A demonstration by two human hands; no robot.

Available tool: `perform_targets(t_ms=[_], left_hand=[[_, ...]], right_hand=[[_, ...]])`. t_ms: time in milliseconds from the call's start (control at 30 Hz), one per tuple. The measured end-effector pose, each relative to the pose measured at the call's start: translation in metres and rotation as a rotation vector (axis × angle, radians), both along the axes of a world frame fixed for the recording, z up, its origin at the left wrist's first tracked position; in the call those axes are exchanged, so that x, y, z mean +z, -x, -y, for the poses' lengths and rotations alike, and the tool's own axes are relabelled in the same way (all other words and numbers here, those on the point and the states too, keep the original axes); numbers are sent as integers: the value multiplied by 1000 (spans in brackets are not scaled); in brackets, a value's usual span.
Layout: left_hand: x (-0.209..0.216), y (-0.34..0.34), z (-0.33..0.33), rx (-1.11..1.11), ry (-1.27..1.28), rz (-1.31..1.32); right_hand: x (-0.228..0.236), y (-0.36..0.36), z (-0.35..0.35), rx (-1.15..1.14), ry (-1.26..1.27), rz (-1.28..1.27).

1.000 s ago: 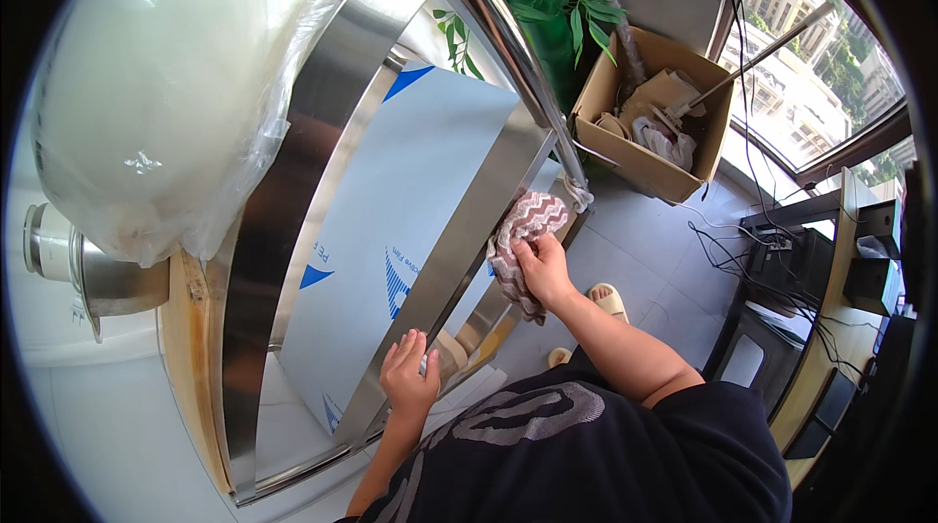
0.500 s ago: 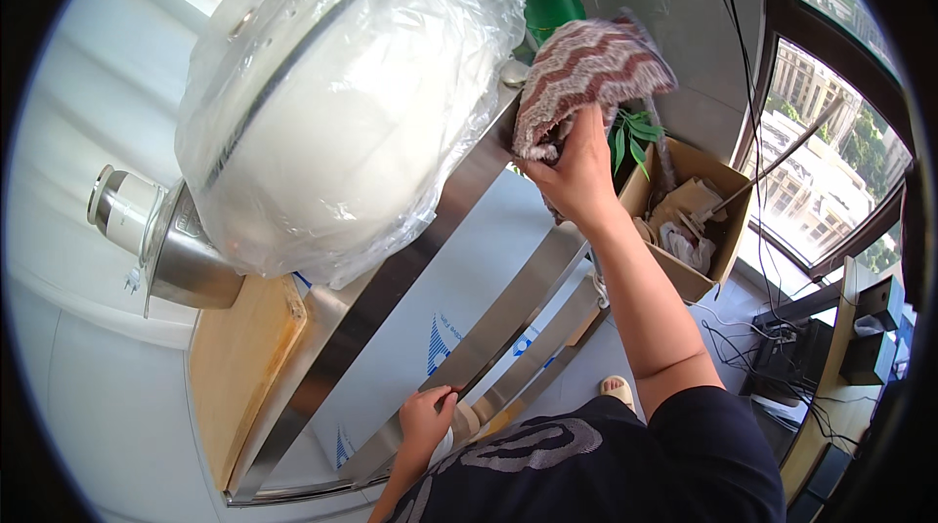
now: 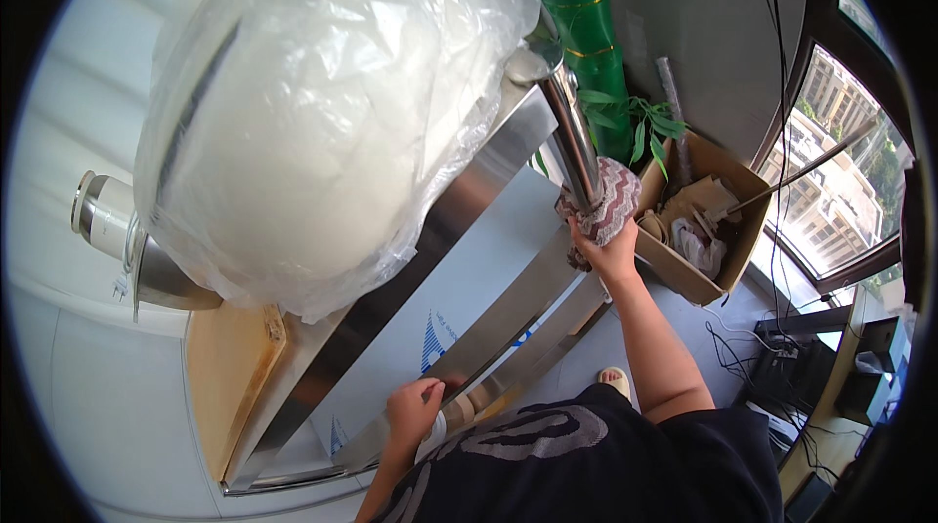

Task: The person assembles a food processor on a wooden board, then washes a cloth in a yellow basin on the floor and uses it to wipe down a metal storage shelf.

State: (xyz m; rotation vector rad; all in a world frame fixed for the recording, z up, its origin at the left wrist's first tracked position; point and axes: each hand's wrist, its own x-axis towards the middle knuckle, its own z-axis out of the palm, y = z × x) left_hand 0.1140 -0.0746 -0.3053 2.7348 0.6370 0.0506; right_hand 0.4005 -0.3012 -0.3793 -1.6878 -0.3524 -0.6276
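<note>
My right hand (image 3: pixel 608 251) grips a brown and white zigzag-patterned cloth (image 3: pixel 618 199), which wraps around a shiny round steel post (image 3: pixel 573 137) at the corner of a stainless steel table (image 3: pixel 405 254). Lower down, my left hand (image 3: pixel 414 410) is closed beside the table's lower steel rail (image 3: pixel 523 313); whether its fingers hold anything is hidden. A big white rounded thing in a clear plastic bag (image 3: pixel 313 123) sits on the tabletop, left of the post.
A wooden board (image 3: pixel 227 367) and a steel pot (image 3: pixel 161 274) are at the left. Green bamboo-like stems (image 3: pixel 586 25) stand behind the post. An open cardboard box (image 3: pixel 674 264) with odds and ends is to the right, near hanging cables (image 3: pixel 779 54) and a window.
My right hand has brought the cloth down from the top corner of the table onto the steel post, uncovering the post's upper part. My left hand has hardly moved; the view has shifted slightly.
</note>
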Motion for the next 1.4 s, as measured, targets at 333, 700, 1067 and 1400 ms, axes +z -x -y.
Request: perform_targets(t_ms=[333, 700, 1067, 1400], left_hand=[[-7, -3, 7, 60, 22, 227], [-14, 54, 9, 333, 94, 442], [-41, 178, 4, 496, 40, 546], [-60, 264, -7, 611, 131, 622]], right_hand=[[-71, 10, 18, 80, -523, -515], [-6, 72, 44, 234, 425, -48], [20, 111, -70, 328, 1182, 59], [34, 272, -199, 954, 1230, 284]])
